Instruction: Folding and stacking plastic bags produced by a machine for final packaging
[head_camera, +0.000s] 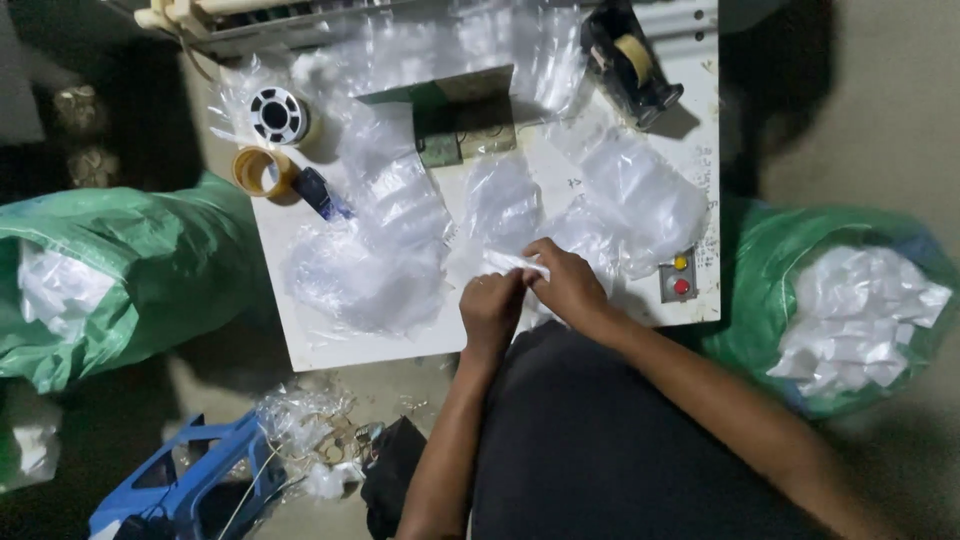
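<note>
Both hands meet at the near edge of the white bench (300, 345): left hand (490, 310) and right hand (566, 283) pinch a small white folded piece (518, 263) between fingertips, keeping it flat. Clear plastic bags (370, 270) lie piled beside for reach; green sacks (150, 270) flank both sides.

Both forearms reach forward; the left hand (490, 308) and right hand (565, 283) meet side by side, fingers curled and pinching together.
</note>
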